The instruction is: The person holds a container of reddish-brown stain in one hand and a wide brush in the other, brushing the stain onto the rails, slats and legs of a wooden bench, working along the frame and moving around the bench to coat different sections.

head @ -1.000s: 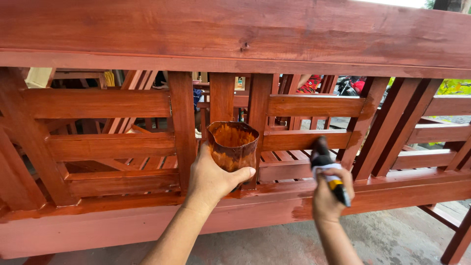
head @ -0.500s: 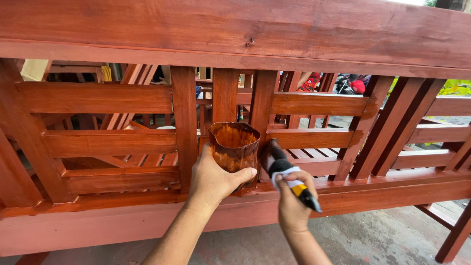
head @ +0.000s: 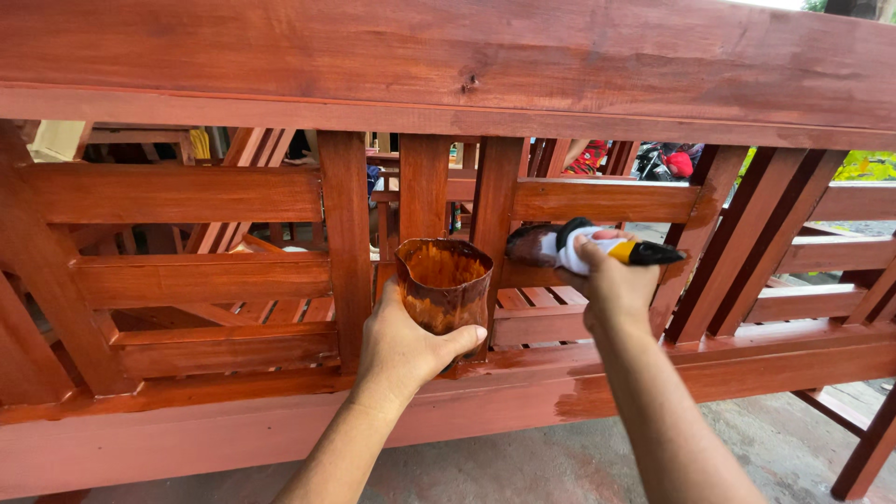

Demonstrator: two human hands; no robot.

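Note:
My left hand [head: 403, 347] grips a stain-smeared cup [head: 444, 284] of reddish-brown finish, held upright in front of the slatted back of a red-brown wooden bench [head: 448, 56]. My right hand [head: 611, 287] holds a paintbrush [head: 583, 245] lying sideways, its dark wet bristles against the vertical slat [head: 495, 219] just right of the cup. The brush has a white ferrule and a black and yellow handle pointing right.
The bench's lower rail [head: 233, 411] runs across below both hands, with paler patches. Diagonal slats [head: 747, 233] stand to the right. More wooden furniture shows through the gaps behind. A concrete floor [head: 523, 467] lies underneath, and a bench leg [head: 863, 457] stands at the lower right.
My right hand has lifted the brush from low beside the cup and turned it sideways, bristles now touching the slat. The cup and my left hand have hardly moved.

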